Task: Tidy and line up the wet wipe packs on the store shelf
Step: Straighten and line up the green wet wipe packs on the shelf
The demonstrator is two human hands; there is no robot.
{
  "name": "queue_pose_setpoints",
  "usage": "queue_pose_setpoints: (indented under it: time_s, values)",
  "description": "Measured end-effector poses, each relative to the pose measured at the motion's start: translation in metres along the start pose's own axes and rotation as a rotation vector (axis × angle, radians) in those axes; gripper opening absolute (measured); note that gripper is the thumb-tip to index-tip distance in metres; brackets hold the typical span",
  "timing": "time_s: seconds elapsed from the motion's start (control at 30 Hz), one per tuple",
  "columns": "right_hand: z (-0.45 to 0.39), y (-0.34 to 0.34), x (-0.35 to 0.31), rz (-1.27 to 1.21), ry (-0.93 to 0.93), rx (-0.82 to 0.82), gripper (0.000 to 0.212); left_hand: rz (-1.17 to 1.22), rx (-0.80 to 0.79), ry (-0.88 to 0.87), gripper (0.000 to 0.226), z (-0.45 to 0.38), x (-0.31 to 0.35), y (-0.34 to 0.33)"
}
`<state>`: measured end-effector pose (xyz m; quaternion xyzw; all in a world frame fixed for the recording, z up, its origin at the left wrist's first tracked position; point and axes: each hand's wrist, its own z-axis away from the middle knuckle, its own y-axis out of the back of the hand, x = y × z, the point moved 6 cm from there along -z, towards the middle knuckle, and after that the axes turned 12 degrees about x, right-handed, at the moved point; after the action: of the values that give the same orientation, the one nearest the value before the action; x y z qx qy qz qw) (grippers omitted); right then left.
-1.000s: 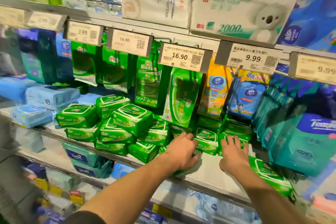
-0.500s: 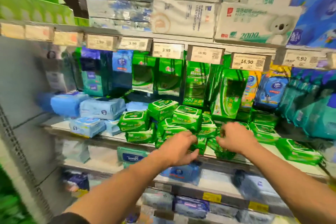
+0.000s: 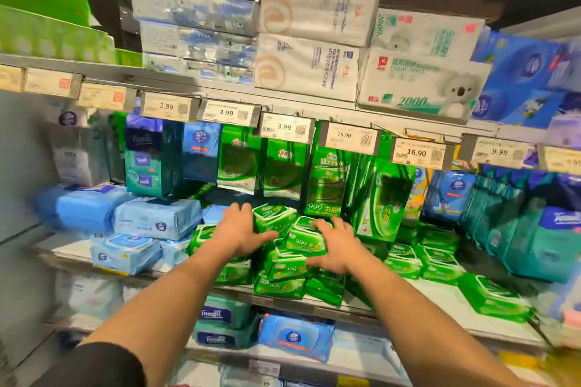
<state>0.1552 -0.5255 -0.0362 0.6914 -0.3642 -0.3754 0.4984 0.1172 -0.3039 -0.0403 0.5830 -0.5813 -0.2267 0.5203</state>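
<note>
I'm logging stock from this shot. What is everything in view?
green wet wipe packs: a jumbled pile, count unclear, green, middle shelf centre
light blue wipe packs: several, pale blue, middle shelf left
hanging green packs: several, green, behind the pile
teal packs: several, teal, right
tissue bundles: several, white, top shelf
price tags: a row, white, upper shelf edge
left hand, right hand: both spread on the green pile

Both hands [image 3: 242,229] [image 3: 338,248] press green wipe packs [image 3: 301,239] (heaped, askew).
</note>
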Motion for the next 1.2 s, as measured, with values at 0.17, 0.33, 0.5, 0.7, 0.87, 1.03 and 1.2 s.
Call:
queue_pose_setpoints:
  time_s: [0.17,0.33,0.5,0.7,0.87,1.03,1.2]
  values:
    - [-0.019,-0.004,0.002,-0.103,0.008,-0.008,0.076,0.042,-0.131,0.022,0.114,-0.032,0.015,-0.021]
    - [-0.025,-0.004,0.001,-0.160,0.018,-0.007,0.066,0.009,-0.145,0.004,0.096,-0.043,0.022,-0.027]
    - [-0.028,-0.002,-0.008,-0.128,0.000,-0.043,0.060,0.072,-0.060,0.043,0.088,-0.038,0.012,-0.022]
    - [-0.031,-0.001,-0.015,-0.086,-0.045,-0.065,0.068,0.145,-0.027,0.048,0.090,-0.022,0.012,-0.004]
    - [-0.030,-0.001,-0.019,-0.054,-0.034,-0.039,0.066,0.166,0.090,0.044,0.084,-0.011,0.006,0.020]
    - [-0.028,-0.002,-0.018,-0.043,-0.053,0.009,0.068,0.257,0.148,0.104,0.077,-0.003,-0.017,0.032]
    - [-0.031,-0.003,-0.016,-0.041,-0.063,0.033,0.072,0.321,0.139,0.086,0.082,0.002,-0.035,0.045]
